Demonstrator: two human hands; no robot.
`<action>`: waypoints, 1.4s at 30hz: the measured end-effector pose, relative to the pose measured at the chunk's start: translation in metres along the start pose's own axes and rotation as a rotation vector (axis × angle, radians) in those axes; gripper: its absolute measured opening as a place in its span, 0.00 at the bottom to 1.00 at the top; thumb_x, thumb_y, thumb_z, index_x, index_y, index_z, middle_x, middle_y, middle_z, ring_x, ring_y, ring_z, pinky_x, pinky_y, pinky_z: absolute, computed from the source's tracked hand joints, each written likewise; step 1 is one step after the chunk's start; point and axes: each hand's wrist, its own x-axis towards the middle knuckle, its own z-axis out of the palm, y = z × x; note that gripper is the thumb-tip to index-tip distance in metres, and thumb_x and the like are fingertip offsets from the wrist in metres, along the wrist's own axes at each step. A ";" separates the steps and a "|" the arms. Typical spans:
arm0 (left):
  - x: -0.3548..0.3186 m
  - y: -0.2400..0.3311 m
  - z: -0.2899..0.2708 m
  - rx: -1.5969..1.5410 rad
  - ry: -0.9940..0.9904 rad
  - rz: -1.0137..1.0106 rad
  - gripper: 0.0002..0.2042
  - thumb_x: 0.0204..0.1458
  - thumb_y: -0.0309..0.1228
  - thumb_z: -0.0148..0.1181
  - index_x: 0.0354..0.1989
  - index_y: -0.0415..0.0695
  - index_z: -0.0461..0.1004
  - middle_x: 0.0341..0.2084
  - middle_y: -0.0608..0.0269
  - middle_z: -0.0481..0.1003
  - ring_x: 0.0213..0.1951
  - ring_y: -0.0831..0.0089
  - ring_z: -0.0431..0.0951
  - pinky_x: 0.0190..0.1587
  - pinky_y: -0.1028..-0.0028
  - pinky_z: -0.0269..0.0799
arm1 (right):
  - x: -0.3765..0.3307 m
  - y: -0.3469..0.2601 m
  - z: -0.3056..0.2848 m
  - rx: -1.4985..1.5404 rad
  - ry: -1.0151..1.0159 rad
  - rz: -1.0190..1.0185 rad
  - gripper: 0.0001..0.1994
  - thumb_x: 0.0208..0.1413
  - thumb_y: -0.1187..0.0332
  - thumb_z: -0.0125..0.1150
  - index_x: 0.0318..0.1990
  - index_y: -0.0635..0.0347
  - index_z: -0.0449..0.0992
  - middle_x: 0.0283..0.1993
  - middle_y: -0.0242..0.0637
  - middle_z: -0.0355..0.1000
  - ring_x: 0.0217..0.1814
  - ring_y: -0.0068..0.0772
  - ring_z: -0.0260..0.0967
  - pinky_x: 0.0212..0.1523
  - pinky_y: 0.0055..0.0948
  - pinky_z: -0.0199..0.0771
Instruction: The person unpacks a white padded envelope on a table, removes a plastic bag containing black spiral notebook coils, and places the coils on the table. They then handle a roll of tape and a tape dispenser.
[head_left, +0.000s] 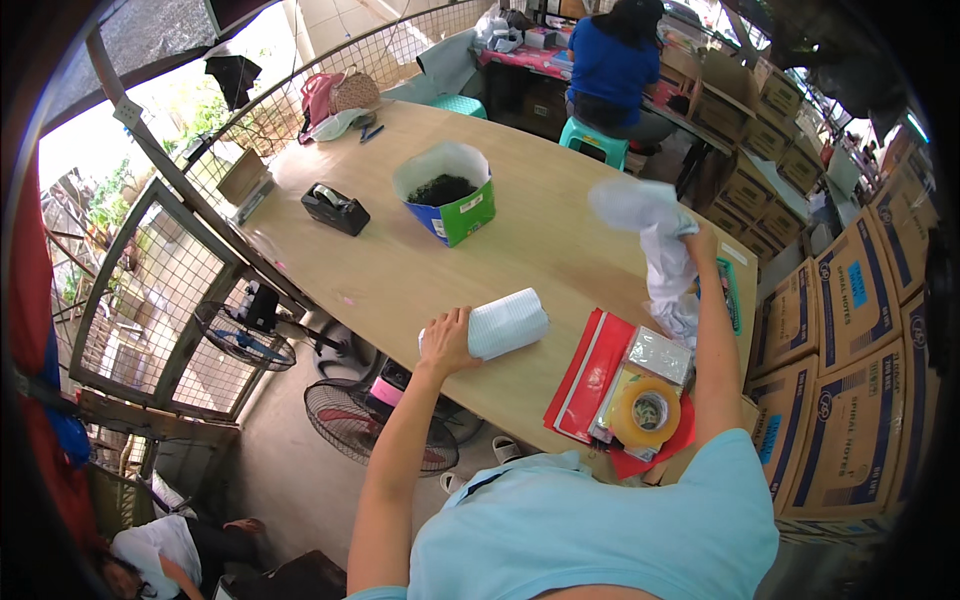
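Note:
My left hand [448,343] is closed around the left end of a white roll [508,323] with fine grid lines, lying at the table's near edge. Out to the right, my right hand [702,246] grips a crumpled white plastic sheet [668,262], thin and partly see-through, which hangs down toward the table. Its fingertips are partly hidden by the sheet. Below that lie red folders [588,372], a clear-wrapped pack [657,358] and a big roll of yellowish packing tape [644,412] on top of the pile.
On the wooden table [380,260] stand a cut-open green-and-blue box [466,212] with dark contents and a black tape dispenser [336,209]. Cardboard cartons [857,300] rise at the right. A floor fan [372,425] stands left below. A person in blue [615,60] sits beyond.

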 end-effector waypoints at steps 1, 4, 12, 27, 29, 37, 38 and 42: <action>0.000 0.000 0.001 0.014 -0.008 -0.007 0.43 0.22 0.41 0.74 0.53 0.43 0.62 0.45 0.53 0.70 0.49 0.54 0.70 0.52 0.61 0.66 | 0.007 -0.004 -0.005 0.096 -0.014 0.045 0.17 0.36 0.65 0.64 0.37 0.62 0.78 0.36 0.48 0.76 0.38 0.48 0.74 0.38 0.39 0.72; 0.006 0.013 0.012 0.039 0.047 0.049 0.43 0.22 0.40 0.74 0.53 0.43 0.61 0.47 0.54 0.69 0.49 0.56 0.70 0.52 0.61 0.65 | 0.026 0.023 0.005 0.598 -0.080 0.374 0.19 0.33 0.66 0.67 0.36 0.66 0.78 0.33 0.42 0.76 0.34 0.40 0.74 0.36 0.36 0.71; -0.017 0.063 0.063 0.297 0.405 0.123 0.45 0.26 0.35 0.71 0.61 0.46 0.56 0.50 0.56 0.64 0.53 0.61 0.64 0.53 0.55 0.58 | -0.032 -0.049 0.158 0.268 -0.309 0.360 0.24 0.28 0.65 0.69 0.39 0.67 0.76 0.40 0.46 0.75 0.40 0.43 0.72 0.41 0.37 0.70; -0.049 0.092 0.050 0.128 0.102 -0.044 0.45 0.31 0.40 0.71 0.64 0.65 0.54 0.62 0.53 0.50 0.62 0.53 0.52 0.59 0.40 0.41 | 0.108 0.047 0.133 -0.225 -0.108 0.568 0.41 0.31 0.59 0.70 0.60 0.51 0.63 0.67 0.43 0.48 0.69 0.63 0.37 0.62 0.67 0.43; -0.049 0.089 0.052 0.115 0.051 -0.116 0.47 0.29 0.39 0.71 0.65 0.66 0.53 0.63 0.52 0.51 0.62 0.52 0.52 0.59 0.38 0.42 | 0.118 0.054 0.151 -0.266 -0.130 0.443 0.38 0.31 0.61 0.69 0.58 0.52 0.65 0.65 0.43 0.50 0.67 0.62 0.40 0.60 0.64 0.45; -0.022 0.081 0.106 0.324 0.280 0.019 0.53 0.26 0.37 0.71 0.66 0.63 0.47 0.64 0.54 0.49 0.65 0.52 0.48 0.62 0.41 0.39 | 0.114 0.079 0.189 -0.310 -0.290 -0.003 0.30 0.33 0.70 0.63 0.52 0.54 0.70 0.58 0.44 0.57 0.60 0.55 0.51 0.55 0.51 0.55; -0.022 0.086 0.102 0.305 0.227 0.031 0.53 0.26 0.38 0.72 0.66 0.63 0.46 0.64 0.54 0.49 0.65 0.52 0.47 0.62 0.41 0.38 | 0.117 0.073 0.188 -0.311 -0.296 -0.052 0.29 0.33 0.71 0.63 0.51 0.54 0.70 0.57 0.44 0.58 0.59 0.54 0.53 0.54 0.50 0.56; -0.035 0.091 0.048 -0.134 -0.015 0.037 0.58 0.22 0.41 0.75 0.67 0.60 0.43 0.65 0.51 0.43 0.67 0.51 0.41 0.64 0.43 0.36 | 0.112 0.002 0.173 -0.221 -0.312 -0.365 0.25 0.33 0.75 0.60 0.47 0.55 0.73 0.53 0.44 0.62 0.55 0.51 0.58 0.52 0.44 0.61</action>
